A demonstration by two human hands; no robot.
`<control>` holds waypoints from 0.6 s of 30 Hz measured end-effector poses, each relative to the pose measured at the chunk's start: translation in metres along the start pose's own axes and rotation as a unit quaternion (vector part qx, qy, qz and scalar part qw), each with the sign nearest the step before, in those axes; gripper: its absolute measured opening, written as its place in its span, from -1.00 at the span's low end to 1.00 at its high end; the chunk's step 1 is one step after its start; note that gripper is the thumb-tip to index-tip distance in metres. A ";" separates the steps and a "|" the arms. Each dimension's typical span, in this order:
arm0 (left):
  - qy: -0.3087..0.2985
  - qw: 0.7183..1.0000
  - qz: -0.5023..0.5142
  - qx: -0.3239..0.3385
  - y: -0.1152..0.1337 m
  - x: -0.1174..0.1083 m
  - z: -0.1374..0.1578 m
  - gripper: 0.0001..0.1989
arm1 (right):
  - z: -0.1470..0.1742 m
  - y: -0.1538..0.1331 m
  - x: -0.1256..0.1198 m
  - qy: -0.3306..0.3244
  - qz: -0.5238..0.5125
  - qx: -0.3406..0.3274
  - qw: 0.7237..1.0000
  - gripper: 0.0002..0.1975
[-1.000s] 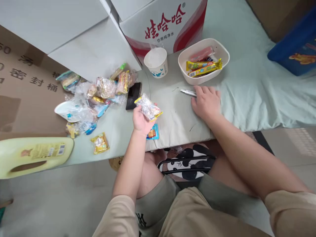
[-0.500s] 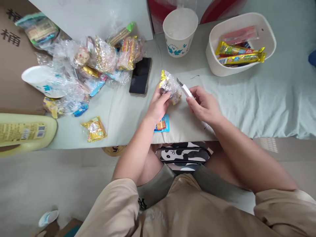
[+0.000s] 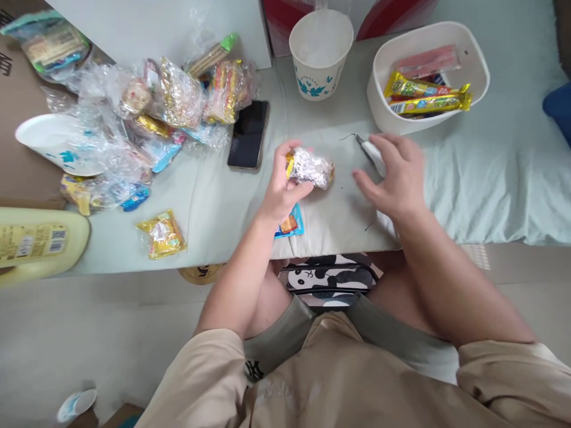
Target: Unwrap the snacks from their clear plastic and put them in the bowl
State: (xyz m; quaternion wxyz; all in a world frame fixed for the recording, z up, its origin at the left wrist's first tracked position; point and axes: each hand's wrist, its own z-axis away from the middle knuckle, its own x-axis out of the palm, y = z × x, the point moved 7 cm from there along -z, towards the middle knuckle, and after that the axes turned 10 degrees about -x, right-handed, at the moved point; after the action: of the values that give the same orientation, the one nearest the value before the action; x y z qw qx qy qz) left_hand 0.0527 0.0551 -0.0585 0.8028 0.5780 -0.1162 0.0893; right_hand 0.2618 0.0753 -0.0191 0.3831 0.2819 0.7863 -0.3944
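At the far left, a pale yellow jug (image 3: 42, 238) lies along the near edge of the cloth-covered desk (image 3: 482, 190). Behind it, a tipped paper cup (image 3: 47, 135) rests on its side against a heap of wrapped snacks (image 3: 182, 95), a jumble of clear film and coloured packets. Nearer the edge, a yellow packet (image 3: 163, 233) lies by itself. Next comes a dark phone (image 3: 248, 134), flat on the cloth just right of the heap. The left hand (image 3: 284, 193) grips a silvery wrapped snack (image 3: 312, 168) between thumb and fingers, in front of and right of the phone. A blue packet (image 3: 292, 223) shows partly from under the left wrist. Farther back stands an upright paper cup (image 3: 319, 59). The right hand (image 3: 399, 175) is blurred, its thumb spread well away from its fingers; a knife (image 3: 373, 156) shows partly behind them, and whether they touch it I cannot tell. Beyond this hand, a white tub (image 3: 379, 83) holds yellow snack bars (image 3: 428, 106) and a pink packet (image 3: 428, 61). A blue object (image 3: 559, 113) is cut off at the right edge.
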 end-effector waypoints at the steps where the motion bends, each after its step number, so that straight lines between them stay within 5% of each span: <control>1: -0.018 1.000 0.001 0.001 -0.003 0.004 0.002 -0.28 | 0.000 -0.009 0.003 -0.020 -0.028 -0.035 0.999 -0.43; 6: -0.012 1.000 0.019 -0.019 -0.012 0.004 0.003 -0.37 | 0.002 -0.039 0.023 -0.091 -0.123 -0.096 0.984 -0.71; 10: -0.015 0.999 -0.006 -0.038 -0.012 0.002 0.002 -0.37 | 0.003 -0.039 0.030 -0.093 -0.115 -0.056 0.987 -0.75; 15: -0.092 0.995 -0.041 -0.016 -0.009 0.012 0.006 -0.36 | 0.002 -0.049 0.030 -0.074 -0.121 -0.085 0.986 -0.75; 18: -0.074 0.994 -0.075 -0.001 -0.007 0.008 0.006 -0.43 | -0.001 -0.052 0.027 -0.048 -0.150 -0.098 0.983 -0.85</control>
State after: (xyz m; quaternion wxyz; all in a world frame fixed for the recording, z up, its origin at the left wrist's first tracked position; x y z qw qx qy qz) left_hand 0.0615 0.0474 -0.0608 0.7970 0.5893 -0.1314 -0.0146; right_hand 0.2075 0.0522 -0.0200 0.3823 0.1025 0.8352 -0.3819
